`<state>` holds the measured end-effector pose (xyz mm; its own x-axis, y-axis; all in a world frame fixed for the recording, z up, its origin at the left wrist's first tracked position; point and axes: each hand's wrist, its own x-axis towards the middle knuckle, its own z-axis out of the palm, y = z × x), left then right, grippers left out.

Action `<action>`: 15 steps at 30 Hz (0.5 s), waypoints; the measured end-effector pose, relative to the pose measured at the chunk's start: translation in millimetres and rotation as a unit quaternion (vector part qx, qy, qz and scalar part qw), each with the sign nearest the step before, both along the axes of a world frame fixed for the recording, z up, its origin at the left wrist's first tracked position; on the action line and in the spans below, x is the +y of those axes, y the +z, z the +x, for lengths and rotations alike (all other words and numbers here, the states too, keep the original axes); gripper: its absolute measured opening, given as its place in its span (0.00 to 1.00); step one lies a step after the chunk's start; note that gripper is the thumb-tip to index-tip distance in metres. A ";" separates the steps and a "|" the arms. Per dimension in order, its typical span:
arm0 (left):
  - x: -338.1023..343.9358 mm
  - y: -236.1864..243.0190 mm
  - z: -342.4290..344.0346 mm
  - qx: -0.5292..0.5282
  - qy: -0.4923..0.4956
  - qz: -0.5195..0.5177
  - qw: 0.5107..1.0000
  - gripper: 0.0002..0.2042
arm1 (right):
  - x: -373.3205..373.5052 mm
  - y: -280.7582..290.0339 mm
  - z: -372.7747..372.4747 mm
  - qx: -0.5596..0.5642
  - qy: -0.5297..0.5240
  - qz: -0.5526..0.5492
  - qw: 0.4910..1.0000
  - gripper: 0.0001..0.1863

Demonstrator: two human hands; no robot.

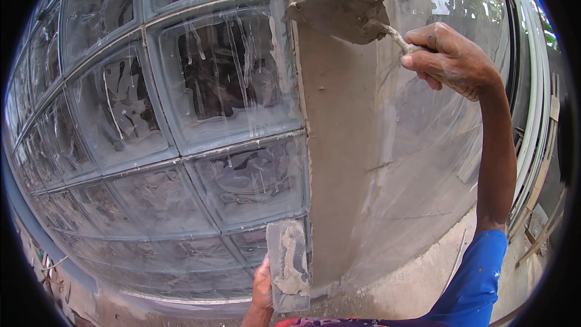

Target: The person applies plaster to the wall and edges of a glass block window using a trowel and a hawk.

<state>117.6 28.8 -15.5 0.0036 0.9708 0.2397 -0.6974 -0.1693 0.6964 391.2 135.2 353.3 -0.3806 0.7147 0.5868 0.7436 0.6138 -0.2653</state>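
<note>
My right hand [445, 60] grips the handle of a mortar-smeared pointing trowel [342, 18], raised at the upper right with the blade against a damp plaster strip [339, 157] beside the glass block edge. My left hand [262, 284], low in the view and partly hidden, holds a grey rectangular float [287, 266] with mortar smeared on its face, in front of the lower glass blocks. A glass block panel [218, 72] with white drips fills the left of the view.
A smeared pale wall surface [423, 169] continues right of the strip. Long pale strips or pipes [535, 115] and boards [541, 218] lean at the far right. A concrete ledge [411, 272] runs along the bottom; debris [45, 266] lies at the lower left.
</note>
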 end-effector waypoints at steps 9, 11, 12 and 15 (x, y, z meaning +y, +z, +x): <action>-2.4 10.9 19.2 -0.018 0.025 -0.025 0.999 0.26 | 17.6 -44.1 36.8 0.103 0.248 -0.123 0.955 0.15; -5.7 11.9 16.9 -0.038 0.031 -0.040 0.998 0.25 | 26.8 -94.5 27.6 0.074 0.359 -0.289 0.884 0.16; -3.1 10.0 17.3 -0.053 0.014 -0.031 0.998 0.24 | 31.7 -123.5 23.5 0.042 0.394 -0.364 0.843 0.16; 1.4 20.3 27.6 -0.082 -0.003 -0.012 0.997 0.24 | 27.4 -203.5 6.5 -0.006 0.473 -0.521 0.710 0.15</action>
<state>145.2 30.2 4.7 -0.0278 0.9762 0.2151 -0.8034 -0.1498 0.5763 397.6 162.7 149.8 -0.9806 0.1785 -0.0806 0.1346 0.3156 -0.9393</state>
